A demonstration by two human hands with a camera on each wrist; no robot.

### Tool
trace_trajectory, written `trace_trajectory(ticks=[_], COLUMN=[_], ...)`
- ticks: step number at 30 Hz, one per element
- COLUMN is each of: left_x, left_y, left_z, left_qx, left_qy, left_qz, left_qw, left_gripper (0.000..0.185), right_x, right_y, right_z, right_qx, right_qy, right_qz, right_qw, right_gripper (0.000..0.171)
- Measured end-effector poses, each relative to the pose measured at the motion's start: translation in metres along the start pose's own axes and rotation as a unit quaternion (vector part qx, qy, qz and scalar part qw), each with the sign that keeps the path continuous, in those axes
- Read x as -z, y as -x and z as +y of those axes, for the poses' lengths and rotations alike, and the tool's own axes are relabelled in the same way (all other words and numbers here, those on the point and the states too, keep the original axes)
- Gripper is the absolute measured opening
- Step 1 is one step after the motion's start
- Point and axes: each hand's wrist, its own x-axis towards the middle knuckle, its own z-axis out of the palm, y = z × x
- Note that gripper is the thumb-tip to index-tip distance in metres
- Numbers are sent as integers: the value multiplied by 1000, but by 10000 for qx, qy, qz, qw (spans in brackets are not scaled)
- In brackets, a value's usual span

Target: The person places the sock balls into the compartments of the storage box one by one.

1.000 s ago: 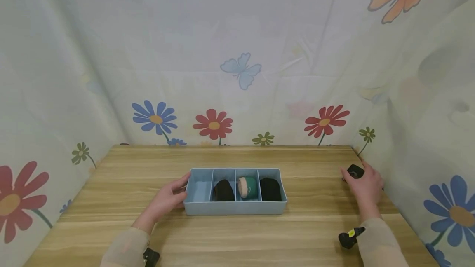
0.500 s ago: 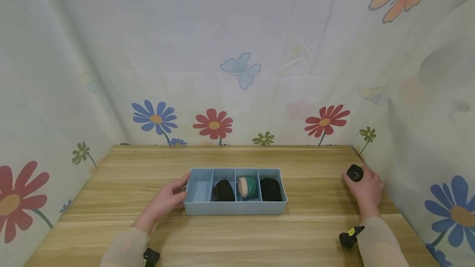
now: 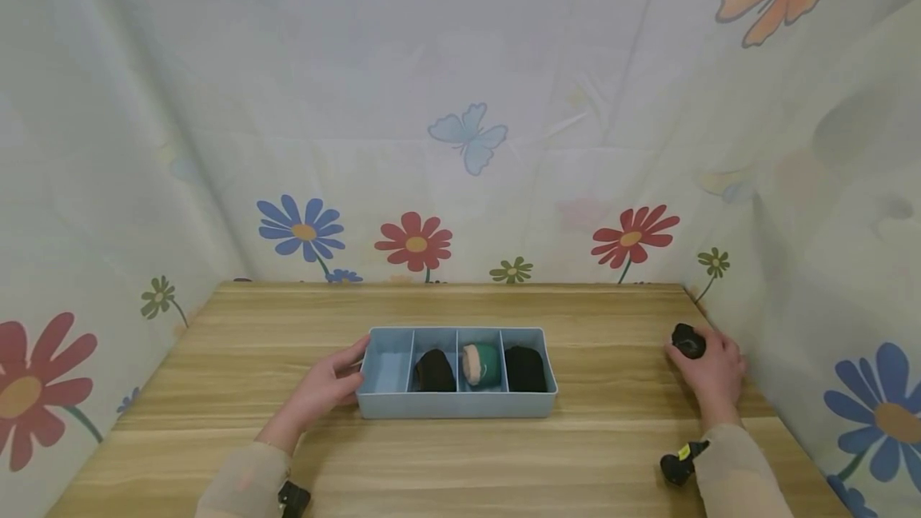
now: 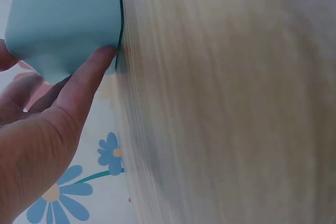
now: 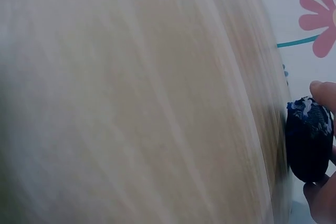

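A light blue tray (image 3: pixel 457 404) with several compartments sits mid-table. Its leftmost compartment is bare; the others hold a black roll (image 3: pixel 433 371), a green and beige roll (image 3: pixel 480 364) and another black roll (image 3: pixel 524 368). My left hand (image 3: pixel 325 387) rests against the tray's left end (image 4: pixel 63 19), fingers straight. My right hand (image 3: pixel 712 374) grips a small dark rolled bundle (image 3: pixel 688 340) near the table's right edge; in the right wrist view the bundle (image 5: pixel 308 139) sits between finger and thumb.
The wooden table (image 3: pixel 460 454) is enclosed by flower-and-butterfly printed sheets on three sides. The right sheet hangs close behind my right hand. Black wrist-camera mounts (image 3: pixel 678 462) show at both sleeves.
My right hand has closed round the dark bundle and drawn it slightly toward me. The left hand and the tray have stayed still.
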Motion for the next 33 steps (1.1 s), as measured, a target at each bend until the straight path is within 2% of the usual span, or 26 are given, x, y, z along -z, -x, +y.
trace_trajectory(ticks=[6, 14, 33], left_x=[0, 0, -1], left_y=[0, 0, -1], left_z=[-1, -2, 0], left_qx=[-18, -15, 40], left_qy=[77, 66, 72], left_qz=[-39, -28, 42], left_qw=[10000, 10000, 10000], left_gripper=[65, 65, 66], right_x=[0, -5, -5], right_y=[3, 2, 5], right_z=[-4, 0, -1], right_qx=[41, 380, 630], right_qy=[-40, -168, -170], right_qz=[-70, -55, -239], right_qw=[10000, 9991, 9976], right_gripper=[66, 63, 68])
